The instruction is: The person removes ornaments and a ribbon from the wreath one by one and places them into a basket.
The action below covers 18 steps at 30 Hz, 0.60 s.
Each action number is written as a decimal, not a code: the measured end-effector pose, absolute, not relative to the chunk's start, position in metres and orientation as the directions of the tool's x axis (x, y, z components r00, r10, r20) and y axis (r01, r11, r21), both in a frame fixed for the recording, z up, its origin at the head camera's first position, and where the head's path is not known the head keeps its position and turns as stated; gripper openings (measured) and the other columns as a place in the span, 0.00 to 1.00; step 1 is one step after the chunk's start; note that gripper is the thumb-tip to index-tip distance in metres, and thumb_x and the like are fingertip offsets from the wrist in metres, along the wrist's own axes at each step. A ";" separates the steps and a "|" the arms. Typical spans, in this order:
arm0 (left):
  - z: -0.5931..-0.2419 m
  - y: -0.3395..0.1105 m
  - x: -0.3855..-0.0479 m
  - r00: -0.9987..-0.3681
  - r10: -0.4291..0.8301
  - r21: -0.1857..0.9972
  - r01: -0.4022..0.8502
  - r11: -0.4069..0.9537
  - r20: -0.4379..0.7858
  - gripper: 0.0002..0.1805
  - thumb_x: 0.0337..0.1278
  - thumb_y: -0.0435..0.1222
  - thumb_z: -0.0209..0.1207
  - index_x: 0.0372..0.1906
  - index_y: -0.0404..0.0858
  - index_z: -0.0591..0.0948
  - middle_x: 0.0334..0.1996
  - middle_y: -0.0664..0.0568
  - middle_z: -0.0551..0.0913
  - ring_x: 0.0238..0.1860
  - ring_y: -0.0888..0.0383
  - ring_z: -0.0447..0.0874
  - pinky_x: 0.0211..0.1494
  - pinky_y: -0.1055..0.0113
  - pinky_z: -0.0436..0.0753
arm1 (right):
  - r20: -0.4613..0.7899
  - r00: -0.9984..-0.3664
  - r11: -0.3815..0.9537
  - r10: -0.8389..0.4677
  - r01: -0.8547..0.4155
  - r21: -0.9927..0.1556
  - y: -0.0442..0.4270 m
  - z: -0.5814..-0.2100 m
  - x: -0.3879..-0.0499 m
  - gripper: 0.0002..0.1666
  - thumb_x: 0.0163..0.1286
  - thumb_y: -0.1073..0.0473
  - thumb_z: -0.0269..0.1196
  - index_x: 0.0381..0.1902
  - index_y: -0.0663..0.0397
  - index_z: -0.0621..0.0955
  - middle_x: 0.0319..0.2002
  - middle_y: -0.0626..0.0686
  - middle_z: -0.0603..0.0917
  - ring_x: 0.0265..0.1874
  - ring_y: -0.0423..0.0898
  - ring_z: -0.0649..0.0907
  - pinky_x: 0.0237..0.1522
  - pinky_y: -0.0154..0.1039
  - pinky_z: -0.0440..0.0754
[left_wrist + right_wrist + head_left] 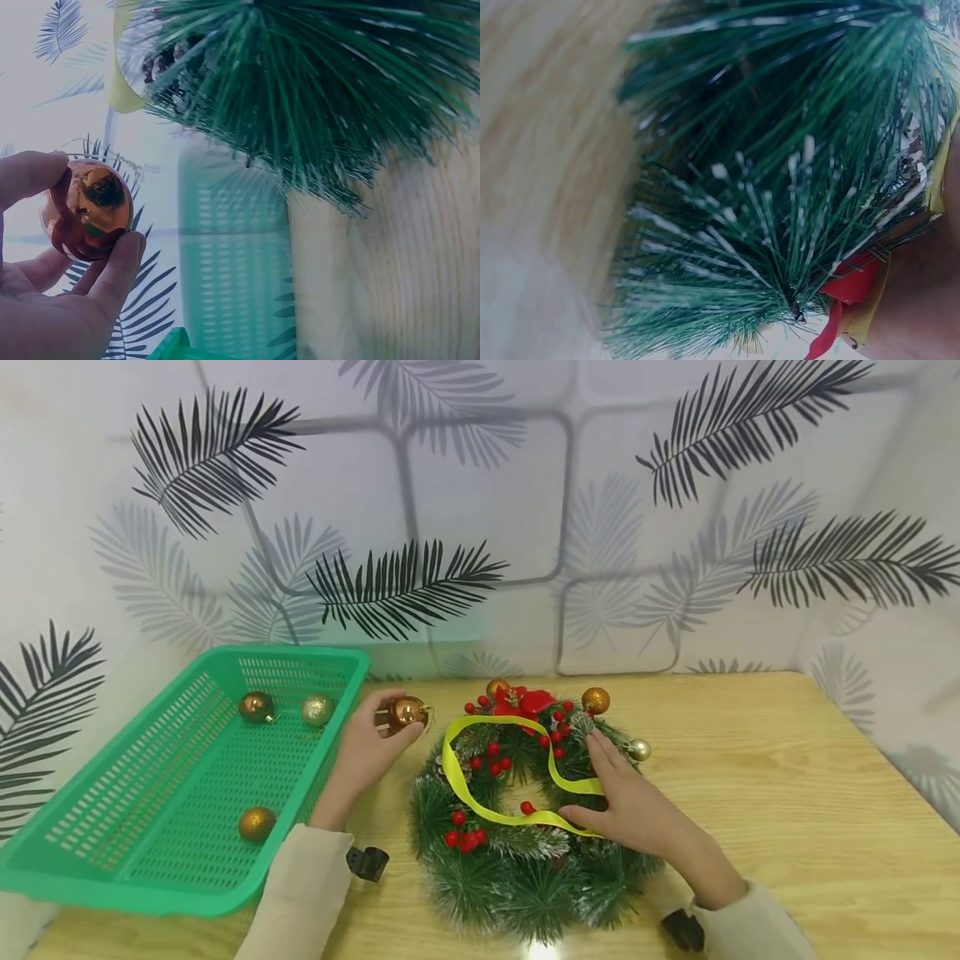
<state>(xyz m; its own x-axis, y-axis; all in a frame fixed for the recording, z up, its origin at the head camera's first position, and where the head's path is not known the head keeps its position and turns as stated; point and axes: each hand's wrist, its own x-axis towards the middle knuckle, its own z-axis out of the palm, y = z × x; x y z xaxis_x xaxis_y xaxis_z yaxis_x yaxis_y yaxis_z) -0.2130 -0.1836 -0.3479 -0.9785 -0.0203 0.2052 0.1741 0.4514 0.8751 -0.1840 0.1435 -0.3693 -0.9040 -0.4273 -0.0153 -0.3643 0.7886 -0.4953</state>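
My left hand (369, 752) pinches a shiny copper bauble (406, 713) between thumb and fingers, just above the table and left of the wreath. In the left wrist view the same bauble (90, 210) shows a thin gold loop. A green Christmas wreath (517, 881) with red berries lies flat on the table. Over it a loose yellow ribbon (461, 781) curves in an open loop. My right hand (633, 802) rests on the wreath's right side with fingers straight, its thumb by the ribbon. In the right wrist view, green needles (780, 202) hide most of that hand.
A green plastic basket (300, 653) stands at the left, holding a brown bauble (257, 707), a pale gold glitter bauble (317, 711) and an orange-gold one (257, 824). Baubles and a red bow (534, 701) sit along the wreath's far edge. Behind the wooden table (795, 793) is a leaf-patterned wall.
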 end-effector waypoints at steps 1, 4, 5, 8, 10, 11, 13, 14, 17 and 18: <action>-0.347 -0.183 -0.212 -0.979 -0.020 0.877 0.172 0.449 0.203 0.28 0.57 0.32 0.62 0.62 0.33 0.69 0.56 0.37 0.73 0.56 0.42 0.74 0.58 0.52 0.79 | -0.015 -0.904 0.789 -0.427 -0.365 -0.494 0.144 -0.370 -0.184 0.59 0.64 0.38 0.60 0.74 0.67 0.44 0.75 0.64 0.41 0.71 0.66 0.54 0.62 0.62 0.67; -0.345 -0.181 -0.209 -0.979 -0.020 0.879 0.171 0.446 0.201 0.28 0.56 0.32 0.62 0.63 0.34 0.69 0.56 0.38 0.73 0.56 0.44 0.74 0.57 0.52 0.79 | -0.005 -0.904 0.787 -0.427 -0.369 -0.495 0.144 -0.370 -0.184 0.59 0.64 0.37 0.60 0.74 0.67 0.44 0.75 0.65 0.41 0.71 0.67 0.53 0.63 0.63 0.66; -0.344 -0.181 -0.208 -0.979 -0.021 0.879 0.173 0.445 0.203 0.28 0.56 0.32 0.62 0.63 0.34 0.69 0.56 0.38 0.73 0.56 0.44 0.74 0.57 0.52 0.79 | -0.003 -0.904 0.785 -0.427 -0.369 -0.497 0.144 -0.370 -0.184 0.59 0.64 0.37 0.60 0.74 0.67 0.44 0.75 0.65 0.41 0.71 0.67 0.53 0.63 0.63 0.66; -0.342 -0.180 -0.204 -0.978 -0.023 0.879 0.175 0.444 0.206 0.28 0.57 0.32 0.62 0.63 0.35 0.69 0.56 0.39 0.73 0.56 0.45 0.74 0.57 0.52 0.79 | 0.002 -0.905 0.783 -0.426 -0.369 -0.501 0.143 -0.370 -0.184 0.60 0.64 0.36 0.60 0.74 0.67 0.44 0.75 0.65 0.41 0.71 0.67 0.53 0.63 0.64 0.66; -0.341 -0.180 -0.202 -0.979 -0.023 0.878 0.173 0.447 0.205 0.28 0.57 0.32 0.62 0.63 0.35 0.69 0.56 0.39 0.74 0.56 0.45 0.74 0.57 0.53 0.79 | -0.007 -0.906 0.784 -0.423 -0.363 -0.503 0.143 -0.369 -0.183 0.60 0.63 0.36 0.60 0.74 0.66 0.44 0.75 0.64 0.41 0.72 0.66 0.52 0.63 0.64 0.65; -0.340 -0.180 -0.201 -0.979 -0.022 0.876 0.173 0.451 0.205 0.28 0.57 0.32 0.62 0.63 0.35 0.70 0.56 0.39 0.74 0.56 0.45 0.74 0.57 0.53 0.79 | -0.011 -0.906 0.785 -0.423 -0.360 -0.504 0.143 -0.369 -0.183 0.60 0.64 0.36 0.60 0.74 0.66 0.44 0.75 0.64 0.41 0.72 0.66 0.52 0.63 0.64 0.65; -0.338 -0.181 -0.198 -0.979 -0.019 0.873 0.170 0.457 0.201 0.28 0.57 0.33 0.61 0.63 0.35 0.70 0.56 0.39 0.74 0.56 0.46 0.74 0.57 0.53 0.79 | -0.014 -0.906 0.788 -0.423 -0.360 -0.500 0.143 -0.368 -0.182 0.60 0.64 0.37 0.60 0.74 0.67 0.44 0.75 0.65 0.41 0.71 0.67 0.52 0.63 0.64 0.65; -0.337 -0.181 -0.196 -0.980 -0.019 0.872 0.167 0.460 0.197 0.28 0.57 0.33 0.61 0.64 0.36 0.70 0.55 0.39 0.74 0.55 0.46 0.74 0.57 0.54 0.79 | -0.014 -0.906 0.790 -0.422 -0.360 -0.497 0.142 -0.367 -0.181 0.60 0.64 0.37 0.60 0.74 0.67 0.44 0.75 0.65 0.41 0.71 0.67 0.52 0.63 0.64 0.65; -0.334 -0.183 -0.191 -0.981 -0.011 0.870 0.166 0.464 0.193 0.28 0.58 0.33 0.61 0.64 0.36 0.69 0.55 0.39 0.74 0.55 0.45 0.74 0.57 0.53 0.79 | -0.003 -0.906 0.792 -0.424 -0.369 -0.486 0.141 -0.367 -0.180 0.60 0.64 0.37 0.60 0.74 0.68 0.44 0.75 0.66 0.42 0.71 0.68 0.53 0.63 0.65 0.65; -0.332 -0.183 -0.189 -0.981 -0.008 0.869 0.168 0.465 0.194 0.28 0.58 0.33 0.60 0.64 0.35 0.69 0.55 0.38 0.74 0.55 0.45 0.74 0.57 0.53 0.79 | 0.000 -0.905 0.793 -0.424 -0.372 -0.482 0.140 -0.367 -0.181 0.60 0.64 0.37 0.60 0.74 0.68 0.44 0.75 0.66 0.42 0.70 0.68 0.53 0.63 0.65 0.64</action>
